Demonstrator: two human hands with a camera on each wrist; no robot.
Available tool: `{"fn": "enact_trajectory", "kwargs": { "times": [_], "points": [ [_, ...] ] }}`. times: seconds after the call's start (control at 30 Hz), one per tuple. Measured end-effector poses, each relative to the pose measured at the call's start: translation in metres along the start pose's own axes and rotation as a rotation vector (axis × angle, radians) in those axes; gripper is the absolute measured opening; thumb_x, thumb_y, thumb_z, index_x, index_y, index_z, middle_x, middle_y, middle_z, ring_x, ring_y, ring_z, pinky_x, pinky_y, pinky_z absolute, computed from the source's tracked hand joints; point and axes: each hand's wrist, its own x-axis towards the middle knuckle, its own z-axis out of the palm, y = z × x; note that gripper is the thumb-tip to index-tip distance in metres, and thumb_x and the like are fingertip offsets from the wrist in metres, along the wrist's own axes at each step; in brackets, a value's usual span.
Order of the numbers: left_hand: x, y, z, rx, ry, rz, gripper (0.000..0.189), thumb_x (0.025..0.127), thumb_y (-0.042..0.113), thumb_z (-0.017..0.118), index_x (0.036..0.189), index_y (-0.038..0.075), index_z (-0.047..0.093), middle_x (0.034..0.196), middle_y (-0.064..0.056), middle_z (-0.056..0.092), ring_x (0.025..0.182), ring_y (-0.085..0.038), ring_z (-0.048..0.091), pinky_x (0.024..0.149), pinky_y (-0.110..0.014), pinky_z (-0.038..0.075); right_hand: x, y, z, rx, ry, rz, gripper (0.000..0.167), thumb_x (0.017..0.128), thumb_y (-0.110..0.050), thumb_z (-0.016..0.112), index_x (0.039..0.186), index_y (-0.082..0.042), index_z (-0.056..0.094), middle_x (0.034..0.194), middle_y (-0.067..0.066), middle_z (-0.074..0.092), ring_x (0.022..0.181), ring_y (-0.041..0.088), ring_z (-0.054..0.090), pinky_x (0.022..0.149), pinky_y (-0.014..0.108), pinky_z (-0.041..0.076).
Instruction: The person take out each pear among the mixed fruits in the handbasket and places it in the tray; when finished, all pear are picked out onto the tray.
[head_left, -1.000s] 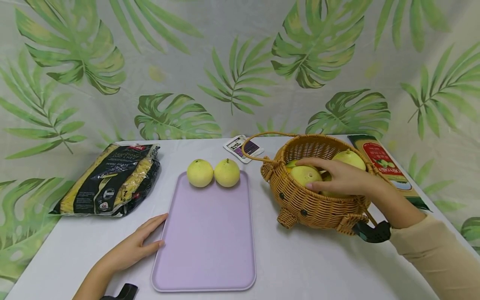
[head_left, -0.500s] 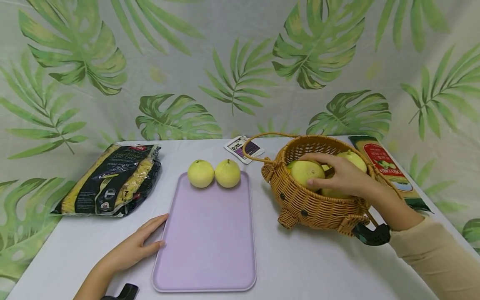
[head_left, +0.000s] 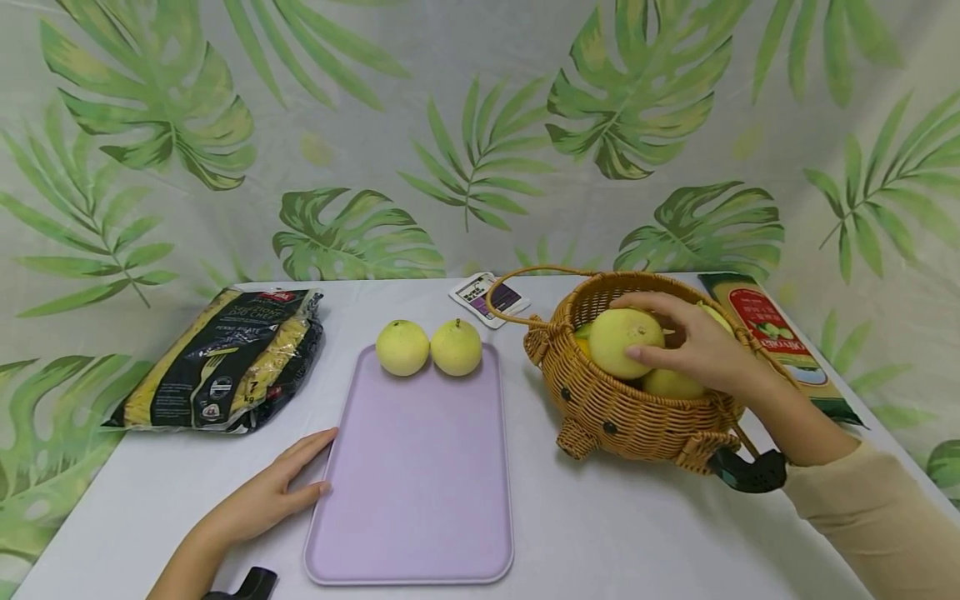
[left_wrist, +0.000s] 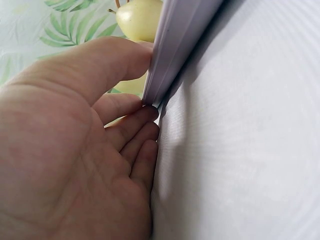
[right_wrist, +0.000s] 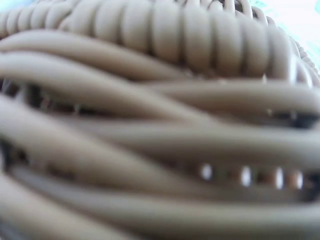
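Note:
My right hand [head_left: 693,342] grips a round yellow-green melon [head_left: 626,342], thumb on its near side and fingers over the far side. The melon is raised at the mouth of a pig-faced wicker basket [head_left: 637,429]. More yellow-green fruit, such as another melon [head_left: 672,383], lies inside, partly hidden by the hand. My left hand [head_left: 258,500] touches the left edge of a lilac tray [head_left: 412,483] with extended fingers; the left wrist view shows its thumb [left_wrist: 125,57] against the rim. Two melons, a left one [head_left: 402,347] and a right one [head_left: 456,347], sit side by side at the tray's far end.
A black-and-yellow pasta bag [head_left: 225,367] lies at the left. A small white-and-purple packet [head_left: 489,298] is behind the tray. Beyond the basket, a green-and-red package [head_left: 772,333] lies at the right. Basket wicker [right_wrist: 165,135] fills the right wrist view.
My right hand has lifted the gripped melon slightly up and out from among the fruit in the basket. The left hand and tray have stayed in place.

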Motion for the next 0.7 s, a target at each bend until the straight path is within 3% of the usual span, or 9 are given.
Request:
{"fn": "enact_trajectory", "kwargs": {
  "times": [0.27,0.43,0.57,0.7],
  "points": [
    [0.0,0.0,0.001,0.005,-0.001,-0.005,0.064,0.087,0.027,0.06,0.142,0.015,0.028,0.142,-0.016,0.024,0.129,-0.041,0.015,0.096,-0.064,0.015,-0.007,-0.012,-0.004,0.099,0.043,-0.1,0.052,0.078,0.004,0.063,0.127,-0.006,0.049,0.12,0.001,0.048,0.092,0.017,0.053,0.068,0.024,0.05],
    [0.0,0.0,0.001,0.012,0.004,0.001,0.064,0.087,0.026,0.06,0.142,0.015,0.028,0.142,-0.016,0.025,0.129,-0.041,0.015,0.096,-0.064,0.015,-0.012,-0.027,-0.002,0.302,0.038,-0.186,0.051,0.078,0.013,0.055,0.127,-0.001,0.047,0.122,0.008,0.046,0.097,0.02,0.051,0.071,0.024,0.051],
    [0.0,0.0,0.0,0.014,0.005,0.005,0.064,0.087,0.026,0.06,0.142,0.015,0.028,0.142,-0.016,0.025,0.129,-0.041,0.015,0.096,-0.064,0.015,-0.014,-0.041,0.009,0.451,0.034,-0.22,0.052,0.078,0.015,0.052,0.127,-0.002,0.047,0.124,0.011,0.044,0.102,0.023,0.048,0.071,0.028,0.052],
    [0.0,-0.001,0.0,0.016,0.005,-0.004,0.065,0.087,0.027,0.06,0.142,0.015,0.028,0.142,-0.016,0.025,0.129,-0.04,0.015,0.097,-0.063,0.015,-0.014,-0.055,0.03,0.512,0.039,-0.243,0.053,0.077,0.015,0.051,0.126,-0.003,0.048,0.124,0.011,0.044,0.105,0.025,0.046,0.074,0.029,0.05]
  ]
}}
